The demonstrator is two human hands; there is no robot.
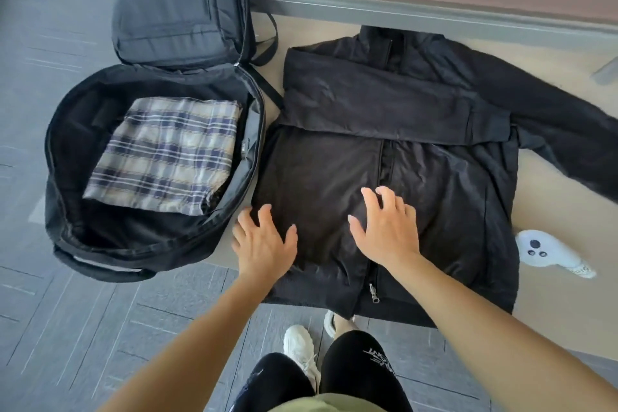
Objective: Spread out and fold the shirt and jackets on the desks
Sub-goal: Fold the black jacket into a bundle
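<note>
Two garments are in sight from where I stand. Far left, a black backpack (pixel 67 177) lies unzipped with its lid (pixel 177 3) flung back, and a folded plaid shirt (pixel 164 154) rests flat inside its main compartment. Just beside the bag, a black jacket (pixel 451 184) is laid front-up on a beige desk (pixel 561 294), collar towards the wall and hem hanging slightly over the near edge. One sleeve (pixel 384 100) is folded across the chest, while the other sleeve (pixel 568 130) stretches out to the right over the desktop. The person's left hand (pixel 264 244) rests at the jacket's left edge, fingers spread and lying on the cloth, gripping nothing. The right hand (pixel 384 231) lies on the middle of the jacket, over the closed zipper (pixel 384 164), fingers apart and a little bent, their tips pressing the fabric without pinching it. The zipper pull (pixel 374 291) hangs near the hem. Further right, a white controller (pixel 541 252) lies on the desk just beside the jacket's side. Below the desk edge a white shoe (pixel 301 348) shows on the grey floor.
</note>
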